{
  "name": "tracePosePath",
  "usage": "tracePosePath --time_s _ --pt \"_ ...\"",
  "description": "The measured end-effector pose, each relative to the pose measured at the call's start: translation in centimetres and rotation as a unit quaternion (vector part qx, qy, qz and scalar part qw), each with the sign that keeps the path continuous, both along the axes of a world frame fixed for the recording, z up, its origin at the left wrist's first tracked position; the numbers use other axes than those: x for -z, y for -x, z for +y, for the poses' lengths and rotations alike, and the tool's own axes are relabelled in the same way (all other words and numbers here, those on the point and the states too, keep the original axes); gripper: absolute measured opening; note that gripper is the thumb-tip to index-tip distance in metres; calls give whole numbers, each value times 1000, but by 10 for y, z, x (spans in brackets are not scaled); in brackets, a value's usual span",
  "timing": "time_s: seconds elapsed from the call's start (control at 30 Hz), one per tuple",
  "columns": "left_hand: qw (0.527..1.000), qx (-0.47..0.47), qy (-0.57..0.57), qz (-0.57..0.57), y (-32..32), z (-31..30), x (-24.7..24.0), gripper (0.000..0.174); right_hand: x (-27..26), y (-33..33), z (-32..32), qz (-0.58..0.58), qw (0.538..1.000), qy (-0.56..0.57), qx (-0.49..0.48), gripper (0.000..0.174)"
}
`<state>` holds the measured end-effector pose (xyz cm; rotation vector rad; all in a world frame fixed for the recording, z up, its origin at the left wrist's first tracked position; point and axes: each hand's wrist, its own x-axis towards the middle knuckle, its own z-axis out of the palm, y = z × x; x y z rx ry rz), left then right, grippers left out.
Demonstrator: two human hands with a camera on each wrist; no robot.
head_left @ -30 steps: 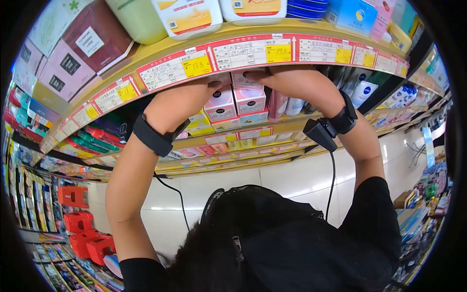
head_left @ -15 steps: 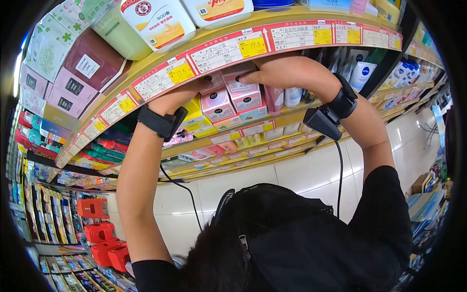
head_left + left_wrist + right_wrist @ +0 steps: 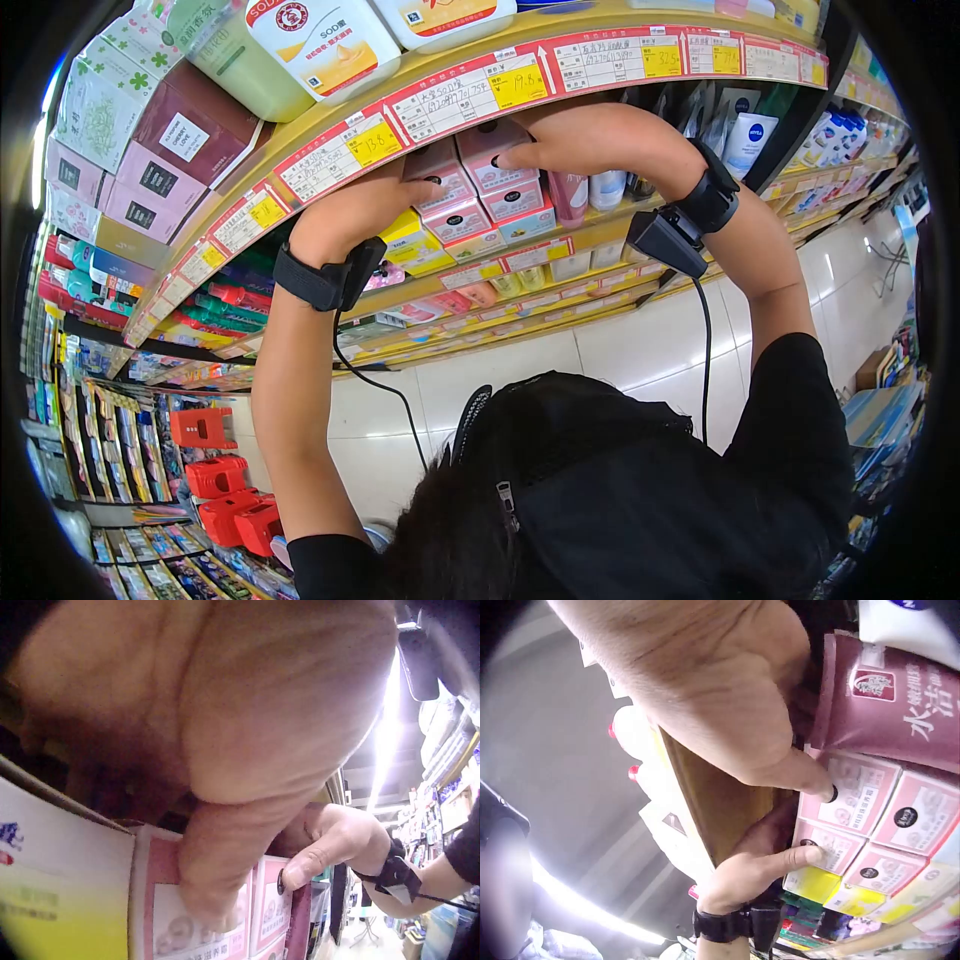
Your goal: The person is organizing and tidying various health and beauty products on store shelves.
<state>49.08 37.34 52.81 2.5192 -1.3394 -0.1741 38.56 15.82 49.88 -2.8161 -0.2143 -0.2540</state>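
Pink-and-white boxes stand stacked in two columns on a shelf, under the front edge of the shelf above. My left hand (image 3: 360, 212) holds the upper left pink box (image 3: 452, 178), its thumb flat on the printed front. On the upper right pink box (image 3: 859, 796), my right hand (image 3: 580, 145) has its thumb over the round black logo. The other fingers of both hands reach back along the outer sides, mostly hidden. Below are more pink boxes (image 3: 515, 202). A mauve tube (image 3: 892, 697) stands close beside the right hand, and a yellow-and-white box (image 3: 64, 870) beside the left.
The upper shelf edge, with its price-label strip (image 3: 460, 95), hangs low over both wrists. White lotion bottles (image 3: 322, 45) and gift boxes stand on it. White tubes (image 3: 745, 145) are farther right. Red plastic stools (image 3: 202, 428) sit on the floor at left.
The head view has tilted and shifted. My left thumb has come from the shelf edge down onto the front of the upper left pink box. The right thumb stays on its box.
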Motion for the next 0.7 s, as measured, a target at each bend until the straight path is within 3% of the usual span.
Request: tracePosePath --time_s 0.17,0.27,0.37,0.53,0.7 --pt "991 10 -70 -114 7 1 -5 69 -1 3 3 -16 1000 -3 -4 54" --pt "991 25 -48 -119 8 2 -4 68 -6 6 6 33 999 -15 14 57" --pt "995 13 -41 -92 7 3 -2 66 5 0 1 -29 999 -13 -15 55" --pt "992 19 -40 -119 2 5 4 65 -11 10 11 64 997 -28 27 57" --pt "993 28 -8 -117 1 7 8 64 -2 8 9 32 999 -25 15 55"
